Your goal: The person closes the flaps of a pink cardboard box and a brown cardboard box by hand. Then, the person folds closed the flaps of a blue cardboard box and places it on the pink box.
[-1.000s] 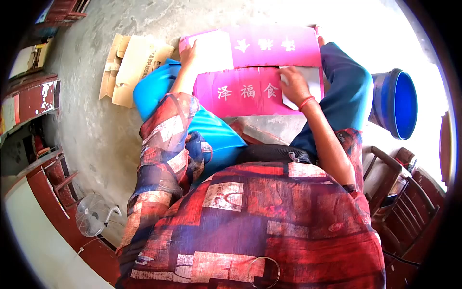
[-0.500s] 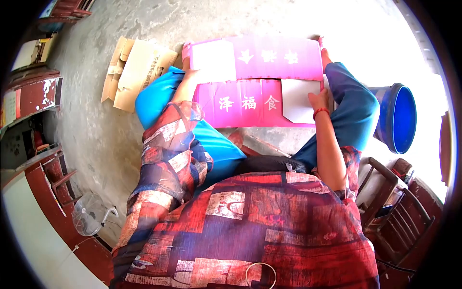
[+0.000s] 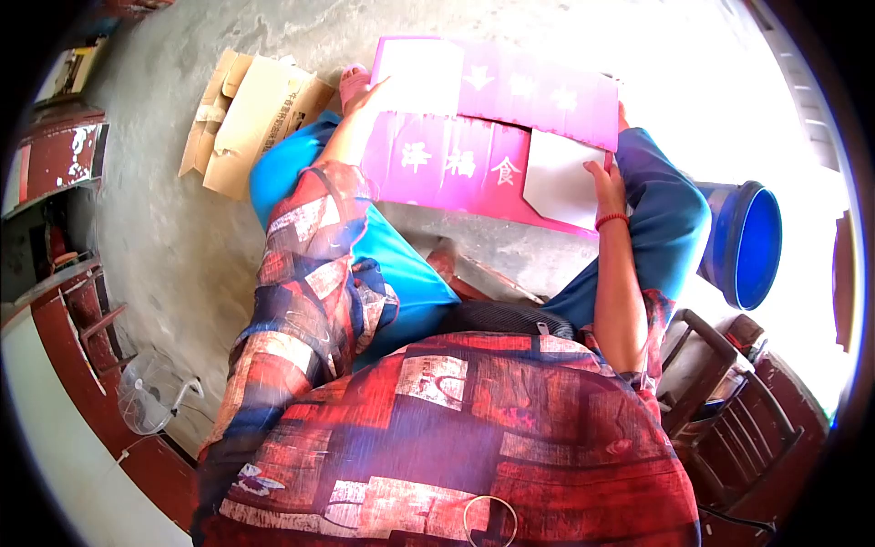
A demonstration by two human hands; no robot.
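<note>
A pink cardboard box (image 3: 456, 182) with white printed characters lies between my lower legs. Its pink flaps are folded inward, and white panels show at the upper left and lower right. My left hand (image 3: 363, 98) grips the box's left edge, with a finger or thumb reaching over the rim by the white panel (image 3: 415, 77). On the opposite side, my right hand (image 3: 609, 190) holds the right edge, thumb on top of the lower white panel (image 3: 563, 178); its other fingers are hidden. A red bracelet (image 3: 612, 219) circles the right wrist.
Flattened brown cardboard (image 3: 251, 123) lies on the concrete floor to the left. A blue bucket (image 3: 752, 246) stands right of my knee, with a wooden chair (image 3: 743, 428) behind it. A clear-caged fan (image 3: 150, 392) is at the lower left. Strong light washes out the upper right.
The box has turned slightly, its left side shifting up and away and its right side lower. Both hands have kept hold of it. The whole view has also shifted a little.
</note>
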